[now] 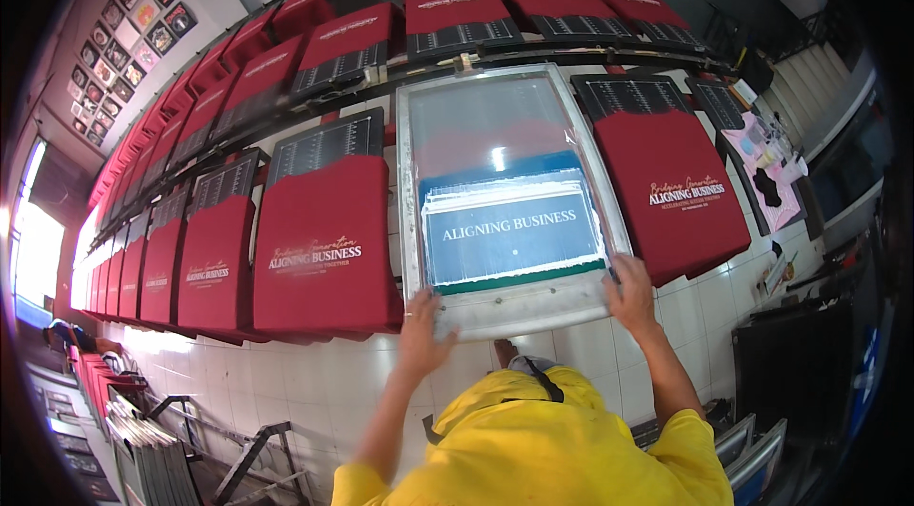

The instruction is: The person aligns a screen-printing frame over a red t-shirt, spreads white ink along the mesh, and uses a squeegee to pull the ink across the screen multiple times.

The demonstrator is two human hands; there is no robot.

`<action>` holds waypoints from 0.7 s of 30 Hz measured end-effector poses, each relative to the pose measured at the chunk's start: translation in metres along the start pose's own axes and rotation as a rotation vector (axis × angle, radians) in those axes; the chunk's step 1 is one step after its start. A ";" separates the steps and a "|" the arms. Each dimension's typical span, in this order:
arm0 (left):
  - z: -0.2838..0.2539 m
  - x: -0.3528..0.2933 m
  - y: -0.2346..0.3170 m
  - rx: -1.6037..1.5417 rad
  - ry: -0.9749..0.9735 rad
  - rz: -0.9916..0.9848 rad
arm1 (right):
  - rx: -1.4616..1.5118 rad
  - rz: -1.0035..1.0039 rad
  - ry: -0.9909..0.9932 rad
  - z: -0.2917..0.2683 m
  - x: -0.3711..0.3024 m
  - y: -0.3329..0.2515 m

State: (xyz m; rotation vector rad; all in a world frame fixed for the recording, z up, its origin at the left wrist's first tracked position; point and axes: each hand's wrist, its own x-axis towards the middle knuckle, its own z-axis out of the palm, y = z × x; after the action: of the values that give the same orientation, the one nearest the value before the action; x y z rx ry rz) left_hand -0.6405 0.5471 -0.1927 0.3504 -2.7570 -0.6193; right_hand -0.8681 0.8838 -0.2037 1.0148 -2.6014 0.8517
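A screen printing frame with pale metal edges lies over one of the printing boards in front of me. Its mesh carries a blue stencil with light lettering, bordered by white ink smears and a green strip along the near side. My left hand grips the frame's near left corner, the thumb on its front edge. At the near right corner my right hand is closed round the frame's side. Red fabric shows faintly through the mesh; most of the board beneath is hidden.
Red printed shirts on black boards run in long rows to the left and behind. Another red shirt lies just right of the frame. A pink cloth with a black item is farther right. Metal racks stand lower left.
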 end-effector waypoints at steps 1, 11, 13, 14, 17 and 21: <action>0.008 0.002 -0.016 0.001 0.079 -0.039 | -0.006 0.077 0.093 0.006 0.007 0.011; 0.029 0.027 -0.092 -0.318 0.095 -0.617 | 0.170 0.629 0.193 0.059 0.035 0.076; 0.021 0.030 -0.097 -0.391 -0.010 -0.691 | 0.201 0.662 0.209 0.062 0.034 0.079; 0.020 0.028 -0.101 -0.456 0.009 -0.693 | 0.209 0.670 0.201 0.062 0.034 0.079; 0.019 0.030 -0.099 -0.700 0.040 -0.748 | 0.200 0.715 0.164 0.062 0.034 0.084; 0.025 0.023 -0.106 -0.844 0.054 -0.820 | 0.212 0.771 0.118 0.057 0.042 0.075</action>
State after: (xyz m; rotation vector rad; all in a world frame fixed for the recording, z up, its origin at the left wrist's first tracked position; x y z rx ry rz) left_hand -0.6517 0.4569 -0.2560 1.2298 -1.9380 -1.8023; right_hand -0.9492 0.8713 -0.2662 -0.0611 -2.8361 1.3097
